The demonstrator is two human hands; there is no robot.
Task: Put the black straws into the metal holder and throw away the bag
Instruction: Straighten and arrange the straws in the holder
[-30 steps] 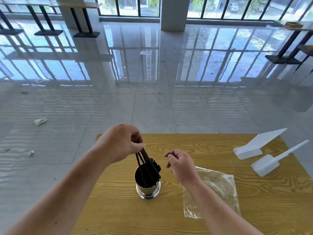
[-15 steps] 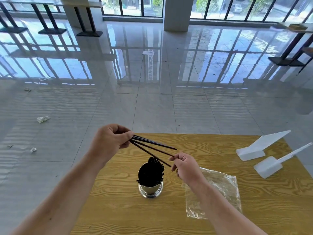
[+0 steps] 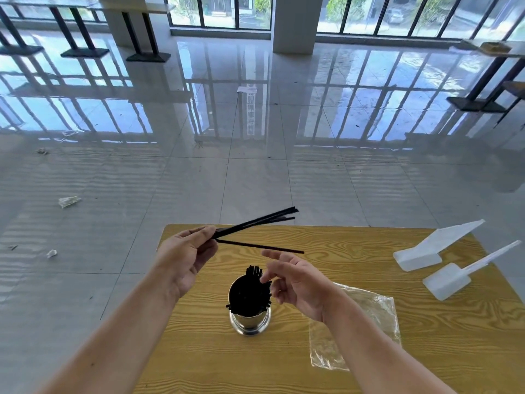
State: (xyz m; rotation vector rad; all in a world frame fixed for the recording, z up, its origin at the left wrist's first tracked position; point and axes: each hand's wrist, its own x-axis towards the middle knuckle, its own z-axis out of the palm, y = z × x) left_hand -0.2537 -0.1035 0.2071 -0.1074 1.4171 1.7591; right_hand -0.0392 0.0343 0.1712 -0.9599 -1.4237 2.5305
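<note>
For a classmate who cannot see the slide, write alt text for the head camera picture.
The left hand pinches a few black straws above a wooden table, while the open right hand hovers over a metal holder packed with more straws. A clear bag lies flat to the holder's right, with two white plastic pieces beyond it.

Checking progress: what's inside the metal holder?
The holder is packed with straws, tips above the rim. Its bottom is hidden. The left hand holds a few more outside.
</note>
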